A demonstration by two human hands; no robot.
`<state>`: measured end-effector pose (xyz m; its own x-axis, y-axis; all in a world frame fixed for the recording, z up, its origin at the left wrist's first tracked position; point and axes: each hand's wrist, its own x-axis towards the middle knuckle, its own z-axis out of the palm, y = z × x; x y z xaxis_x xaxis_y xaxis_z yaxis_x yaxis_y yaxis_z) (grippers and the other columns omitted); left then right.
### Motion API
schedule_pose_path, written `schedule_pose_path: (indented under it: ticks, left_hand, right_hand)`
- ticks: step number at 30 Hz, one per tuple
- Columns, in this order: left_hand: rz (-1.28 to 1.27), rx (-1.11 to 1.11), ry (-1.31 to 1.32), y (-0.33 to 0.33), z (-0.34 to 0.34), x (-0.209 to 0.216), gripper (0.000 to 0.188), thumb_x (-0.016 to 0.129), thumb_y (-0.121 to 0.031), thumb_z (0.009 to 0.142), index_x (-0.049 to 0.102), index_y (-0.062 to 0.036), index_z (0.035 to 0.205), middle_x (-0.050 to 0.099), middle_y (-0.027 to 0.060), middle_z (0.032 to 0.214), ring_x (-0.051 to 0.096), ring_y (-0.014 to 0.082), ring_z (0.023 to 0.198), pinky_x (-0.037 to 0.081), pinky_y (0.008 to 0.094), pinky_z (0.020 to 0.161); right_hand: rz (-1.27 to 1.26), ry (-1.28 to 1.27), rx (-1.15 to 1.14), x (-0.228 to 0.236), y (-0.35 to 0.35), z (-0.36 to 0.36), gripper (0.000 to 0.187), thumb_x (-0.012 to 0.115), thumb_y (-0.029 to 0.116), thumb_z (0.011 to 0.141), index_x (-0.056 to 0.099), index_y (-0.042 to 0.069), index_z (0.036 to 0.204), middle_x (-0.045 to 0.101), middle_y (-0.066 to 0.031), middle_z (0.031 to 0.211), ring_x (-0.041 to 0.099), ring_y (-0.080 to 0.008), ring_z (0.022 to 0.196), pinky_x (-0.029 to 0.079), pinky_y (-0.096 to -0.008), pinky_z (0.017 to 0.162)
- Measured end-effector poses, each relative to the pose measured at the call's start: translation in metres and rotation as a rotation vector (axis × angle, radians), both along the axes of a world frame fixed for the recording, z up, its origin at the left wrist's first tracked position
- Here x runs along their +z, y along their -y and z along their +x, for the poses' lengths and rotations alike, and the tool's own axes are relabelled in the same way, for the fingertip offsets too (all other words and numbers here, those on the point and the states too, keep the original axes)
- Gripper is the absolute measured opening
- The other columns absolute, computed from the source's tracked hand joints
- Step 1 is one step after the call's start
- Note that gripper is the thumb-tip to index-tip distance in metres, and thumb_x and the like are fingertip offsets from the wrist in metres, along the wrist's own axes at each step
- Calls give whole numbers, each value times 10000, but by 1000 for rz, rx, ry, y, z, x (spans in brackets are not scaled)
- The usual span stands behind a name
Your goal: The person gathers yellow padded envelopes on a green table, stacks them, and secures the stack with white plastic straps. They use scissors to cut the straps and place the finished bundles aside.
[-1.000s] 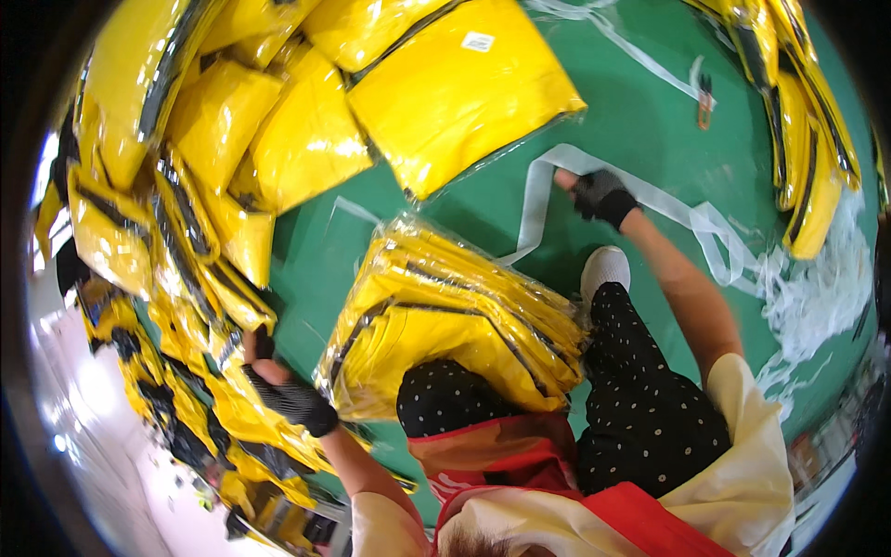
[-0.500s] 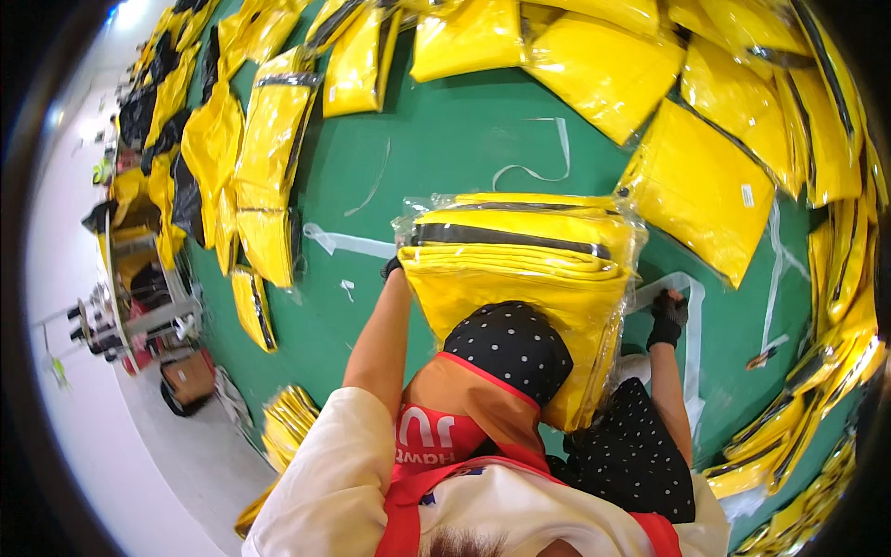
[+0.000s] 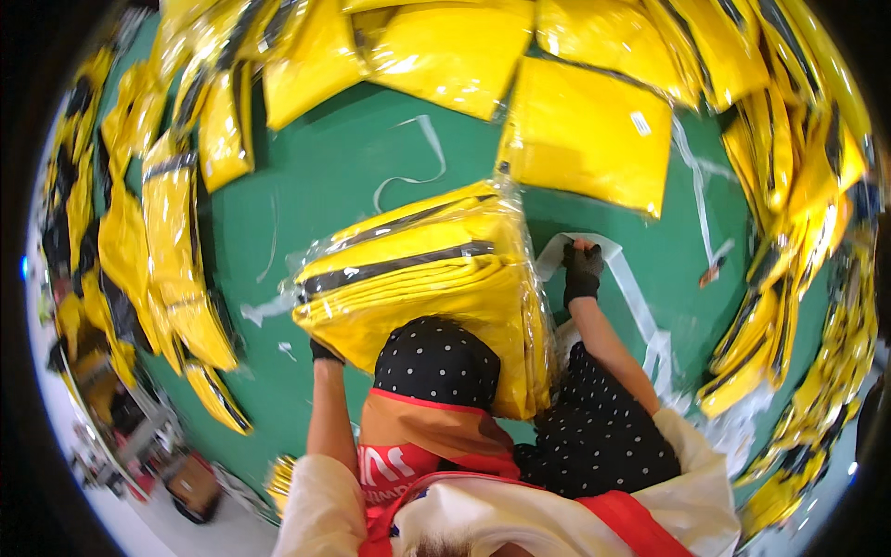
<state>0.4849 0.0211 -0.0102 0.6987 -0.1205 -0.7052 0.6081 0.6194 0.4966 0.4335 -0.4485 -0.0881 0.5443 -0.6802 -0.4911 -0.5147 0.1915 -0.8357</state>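
Note:
A thick stack of folded yellow garments with dark bands [image 3: 436,288], in clear plastic, lies before me. My bent left knee, in black polka-dot cloth [image 3: 436,362], rests on its near part. At the stack's near left edge is my left hand [image 3: 325,351] in a black glove; its fingers are hidden by the stack. My right hand [image 3: 583,267], in a black glove with bare fingertips, is down on the right, apart from the stack. Its fingers curl at a flat white strap [image 3: 631,283], which bends around beside the stack.
Bagged yellow garments [image 3: 585,130] ring the green floor [image 3: 325,204] at the far side and right. Longer yellow bundles [image 3: 176,241] lie at left. Loose white strips [image 3: 691,176] are scattered about. A brown box [image 3: 192,485] stands at lower left.
My view has turned to the right, so the stack and surrounding bundles sit further left and look tilted. Both hands keep about the same places beside the stack.

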Motion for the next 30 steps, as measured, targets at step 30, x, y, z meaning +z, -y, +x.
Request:
schedule_pose_path:
  ticks: [30]
  left_hand:
    - [360, 112, 29, -47, -41, 94, 376, 437, -214, 882, 421, -105, 1242, 427, -22, 667, 419, 104, 522, 370, 234, 448]
  right_hand:
    - [-788, -388, 309, 19, 47, 23, 328, 593, 333, 742, 545, 102, 971, 529, -156, 1000, 511, -343, 953, 442, -441, 779]
